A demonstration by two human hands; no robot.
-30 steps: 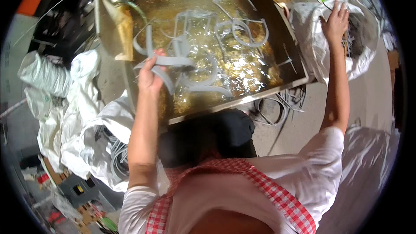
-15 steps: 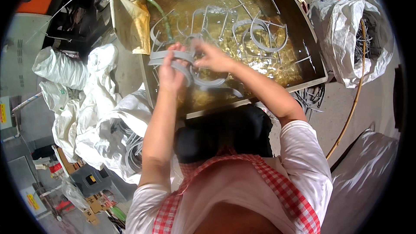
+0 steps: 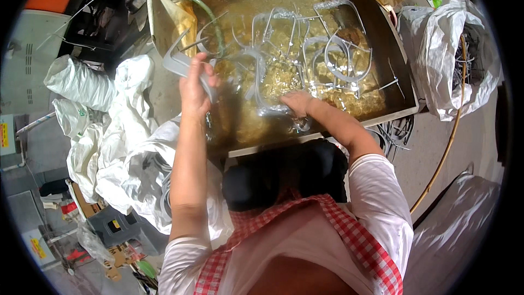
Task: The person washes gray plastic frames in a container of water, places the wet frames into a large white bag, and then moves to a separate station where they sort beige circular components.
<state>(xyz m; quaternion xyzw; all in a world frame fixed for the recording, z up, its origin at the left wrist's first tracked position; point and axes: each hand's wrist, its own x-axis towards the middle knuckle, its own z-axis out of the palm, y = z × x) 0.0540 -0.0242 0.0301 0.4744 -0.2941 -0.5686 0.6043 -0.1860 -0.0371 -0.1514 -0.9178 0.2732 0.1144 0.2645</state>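
My left hand (image 3: 195, 88) is raised over the left rim of a water-filled tank, closed around several bent grey plastic strips (image 3: 179, 67). These strips stick out to the left past the tank's edge. Lower and to the right, my right hand (image 3: 298, 102) reaches down to the water with its fingertips curled. It grips the near end of a grey curved strip (image 3: 258, 84) that lies partly under water; the tips of the fingers are hard to make out. More grey curved pieces (image 3: 329, 71) lie in the water beyond and right of this hand.
The metal tank (image 3: 390, 116) has a raised rim. A green hose (image 3: 210, 17) enters at its far left. White sacks (image 3: 126, 101) are heaped at left, and another open sack (image 3: 436, 71) stands at right beside a long thin stick (image 3: 446, 141). Grey strips (image 3: 394, 134) lie below the tank's right corner.
My hands have parted. The left carried the grey strips leftward and up over the tank's edge, while the right moved right and down to the water near the front rim.
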